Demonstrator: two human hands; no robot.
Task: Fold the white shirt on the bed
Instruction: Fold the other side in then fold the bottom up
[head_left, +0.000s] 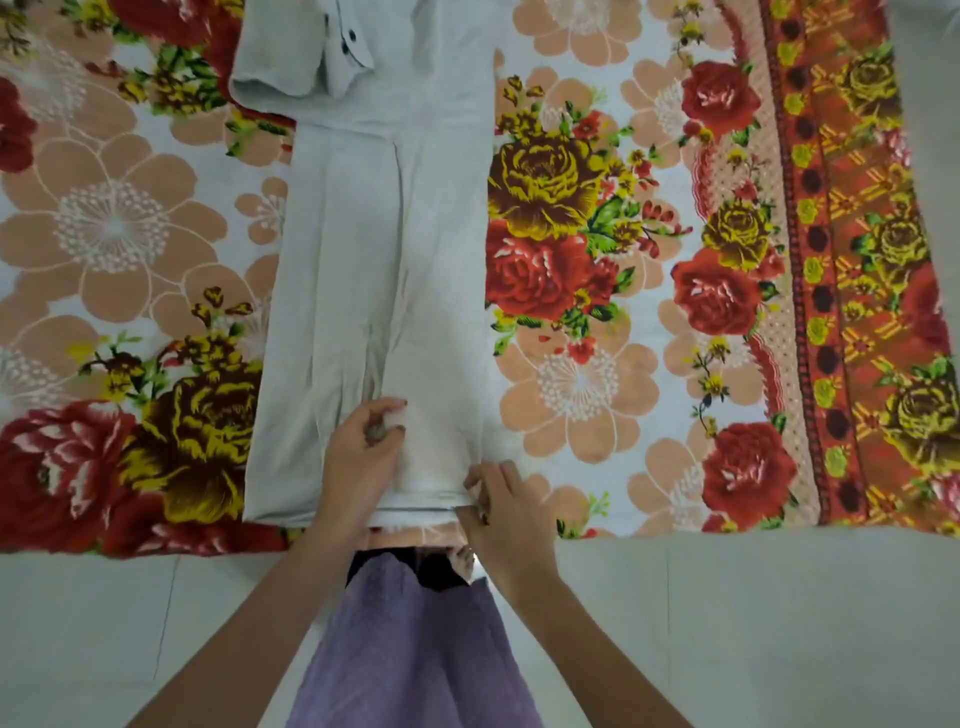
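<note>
While standing at the near edge of the bed (623, 415), holding the white shirt (384, 249) by its lower end with both hands. Already narrowed into a long strip running straight away down the flowered sheet (119, 223), sides turned in, one short sleeve (280, 57) folded across at the far left, dark buttons (352, 36) beside it. Pinching, with the curled left hand (363, 452), a gather of cloth just above the hem, near the strip's middle line. Gripping, with the right hand (501, 501), the hem's right corner, at the very edge of the bed. Probably about to carry the bottom up toward the collar for a cross fold.

Risks from here, as a judgement only:

- Lifting from two uneven points, one inboard and higher, one at the corner, and so dragging the strip askew into a crooked fold.
- Letting the turned-in left panel fall open, being held by neither hand on that side.
- Trapping the pleats visible near the left hand inside the fold instead of smoothing them flat first.
- Pulling toward the body rather than up and over, and sliding the hem off the bed toward the tiled floor (104, 623).
- Tugging the whole length along the sheet and undoing the folded sleeve at the far end
</note>
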